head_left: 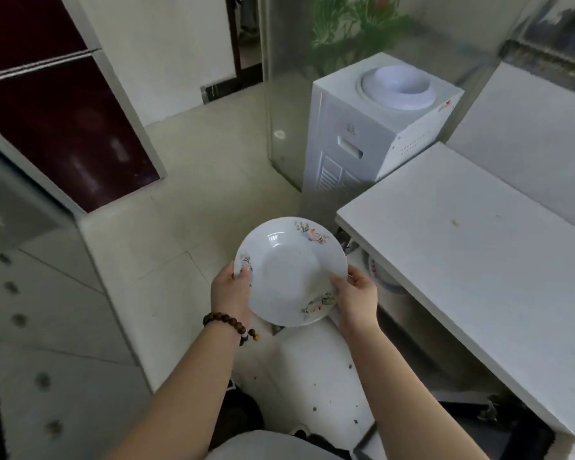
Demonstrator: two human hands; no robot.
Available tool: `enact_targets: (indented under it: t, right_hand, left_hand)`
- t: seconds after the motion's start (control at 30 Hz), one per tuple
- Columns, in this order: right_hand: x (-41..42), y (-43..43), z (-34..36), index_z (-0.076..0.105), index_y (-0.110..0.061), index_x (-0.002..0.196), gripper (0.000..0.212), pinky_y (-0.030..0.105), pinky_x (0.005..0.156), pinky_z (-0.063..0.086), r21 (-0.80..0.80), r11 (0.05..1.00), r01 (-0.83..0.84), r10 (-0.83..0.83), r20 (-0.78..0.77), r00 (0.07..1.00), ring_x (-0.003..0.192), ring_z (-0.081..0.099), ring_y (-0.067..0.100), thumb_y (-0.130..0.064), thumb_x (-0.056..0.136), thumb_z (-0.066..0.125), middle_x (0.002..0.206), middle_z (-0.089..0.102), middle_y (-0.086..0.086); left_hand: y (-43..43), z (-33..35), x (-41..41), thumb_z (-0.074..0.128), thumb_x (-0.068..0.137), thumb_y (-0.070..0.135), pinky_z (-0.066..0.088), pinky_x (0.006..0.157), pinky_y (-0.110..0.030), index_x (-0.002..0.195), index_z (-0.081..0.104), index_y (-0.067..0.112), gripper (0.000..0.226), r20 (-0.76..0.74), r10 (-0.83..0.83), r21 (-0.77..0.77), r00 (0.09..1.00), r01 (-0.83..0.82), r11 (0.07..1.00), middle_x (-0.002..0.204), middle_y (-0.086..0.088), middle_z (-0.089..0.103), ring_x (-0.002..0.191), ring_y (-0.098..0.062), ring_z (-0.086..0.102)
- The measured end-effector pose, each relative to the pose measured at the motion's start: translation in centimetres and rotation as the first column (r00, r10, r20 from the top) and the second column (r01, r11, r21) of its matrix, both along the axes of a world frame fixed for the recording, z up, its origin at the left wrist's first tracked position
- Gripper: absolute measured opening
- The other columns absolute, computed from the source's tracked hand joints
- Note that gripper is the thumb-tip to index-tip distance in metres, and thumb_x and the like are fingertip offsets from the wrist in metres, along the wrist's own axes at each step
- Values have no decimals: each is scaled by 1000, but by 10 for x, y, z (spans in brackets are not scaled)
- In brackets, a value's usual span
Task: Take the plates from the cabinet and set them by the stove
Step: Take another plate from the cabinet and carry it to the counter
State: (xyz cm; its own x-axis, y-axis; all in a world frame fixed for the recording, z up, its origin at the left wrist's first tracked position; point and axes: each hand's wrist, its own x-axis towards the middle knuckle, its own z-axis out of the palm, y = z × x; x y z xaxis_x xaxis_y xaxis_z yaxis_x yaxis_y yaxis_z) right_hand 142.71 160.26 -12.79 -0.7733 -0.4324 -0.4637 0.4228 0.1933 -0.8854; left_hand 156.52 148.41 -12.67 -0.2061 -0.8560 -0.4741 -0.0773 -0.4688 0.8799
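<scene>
Between both hands, round glossy floral plate (291, 272)

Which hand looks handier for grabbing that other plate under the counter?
Probably the right hand: it's nearer the second plate under the counter. The left hand grips the held plate on the far side.

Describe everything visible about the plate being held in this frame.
The plate is round, white and glossy, ceramic by the look, with a deep well and three floral sprays on its broad rim. It is empty, face up, tilted slightly, held in the air above the floor beside the white counter. The left hand grips its left edge and the right hand its lower right edge.
</scene>
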Motion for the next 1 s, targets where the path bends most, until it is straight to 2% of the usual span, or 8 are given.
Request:
enact_targets:
  t: [0.07, 0.17, 0.33, 0.5, 0.6, 0.7, 0.8, 1.0]
  right_hand:
    - [10, -25, 3, 75, -29, 83, 32, 48, 81, 59, 17, 997, -77, 77, -26, 997, 92, 70, 33, -5, 81, 55, 89, 76, 3]
    - [28, -62, 6, 74, -35, 74, 36, 41, 74, 58, 58, 982, -180, 182, -49, 982, 84, 69, 27, -7, 80, 52, 82, 75, 1]
    - [62, -127, 3, 69, -18, 66, 25, 33, 63, 47, 55, 952, -300, 302, -42, 952, 70, 56, 23, -1, 77, 54, 71, 64, 7]
    - [103, -195, 0, 70, -24, 78, 32, 23, 50, 53, 30, 918, -396, 397, -18, 918, 62, 66, 13, 3, 82, 54, 68, 73, -3]
    - [130, -238, 0, 69, -19, 83, 30, 28, 56, 54, 29, 903, -429, 429, 1, 903, 69, 65, 22, 6, 81, 52, 77, 71, 5]
    - [157, -283, 1, 70, -14, 85, 29, 31, 62, 53, 12, 887, -461, 460, 26, 887, 70, 63, 24, 8, 80, 52, 77, 70, 8]
    - [181, -321, 0, 72, -9, 84, 29, 34, 64, 50, 1, 879, -478, 477, 43, 878, 69, 61, 24, 10, 78, 50, 74, 68, 9]
    - [201, -379, -2, 69, -12, 69, 31, 37, 67, 46, 45, 869, -493, 492, 31, 870, 71, 56, 25, 10, 75, 49, 75, 62, 19]
  left_hand:
    - [-14, 2, 17, 53, 97, 14, 58, 72, -34, 90, 71, 29, 25, -25, 78, 14, 997, -77, 997, 93, 1, 73, 88, -22, 68]
    - [-37, 3, 46, 52, 98, 11, 56, 73, -33, 104, 71, 21, 21, -48, 170, 14, 984, -170, 985, 102, -6, 72, 92, -25, 67]
    - [-75, 3, 95, 52, 96, 4, 55, 82, -37, 86, 71, 28, 33, -72, 333, 34, 940, -331, 943, 93, -2, 72, 91, -26, 66]
    - [-119, 4, 143, 49, 96, 3, 52, 94, -49, 87, 70, 21, 29, -25, 410, 52, 912, -408, 912, 109, -20, 69, 98, -32, 62]
    - [-149, 7, 171, 51, 98, 11, 53, 78, -38, 79, 66, 21, 26, -16, 480, 38, 877, -480, 877, 90, -12, 66, 87, -26, 58]
    - [-181, 11, 197, 51, 99, 14, 55, 74, -36, 81, 64, 14, 22, -16, 513, -5, 858, -513, 858, 84, -10, 65, 83, -24, 58]
    - [-211, 17, 219, 48, 100, 13, 51, 48, -16, 91, 66, 13, 20, -7, 537, -33, 844, -537, 843, 82, -3, 68, 74, -19, 63]
    - [-259, 17, 238, 48, 101, 14, 47, 43, -14, 100, 65, 13, 17, 55, 562, -23, 825, -562, 827, 82, -1, 67, 69, -11, 60]
